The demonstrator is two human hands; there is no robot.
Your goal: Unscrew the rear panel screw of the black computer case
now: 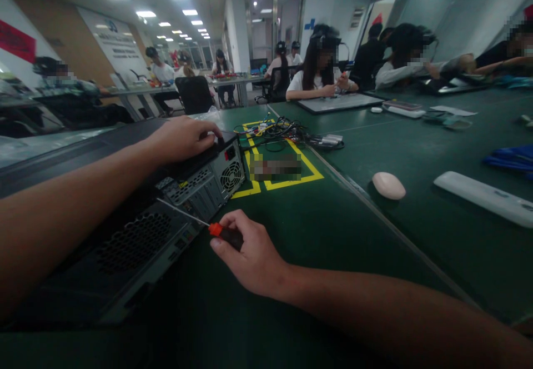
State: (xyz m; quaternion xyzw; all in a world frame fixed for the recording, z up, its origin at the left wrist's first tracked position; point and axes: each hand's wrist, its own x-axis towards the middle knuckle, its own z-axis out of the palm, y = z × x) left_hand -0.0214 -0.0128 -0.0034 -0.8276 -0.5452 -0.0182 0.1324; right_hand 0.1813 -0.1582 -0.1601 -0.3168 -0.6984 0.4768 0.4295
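A black computer case [133, 252] lies on the green table at the left, its rear with vents and slots turned towards the right. My left hand [183, 138] rests on its upper surface near the rear edge, fingers extended and slightly bent. In my right hand [254, 252] is a screwdriver [229, 237] with a red and black handle, gripped between thumb and fingers. Its thin shaft points up and left, the tip at the case's rear beside the slot covers. Whether the tip touches a screw, I cannot tell.
Bundled cables [287, 130] lie beyond the case by yellow tape [293, 183], near a blurred-out patch. To the right are a pale computer mouse [388, 185], a long white device [483, 197] and blue cloth [512, 159]. Other people sit across the table, one handling something over a board [339, 103].
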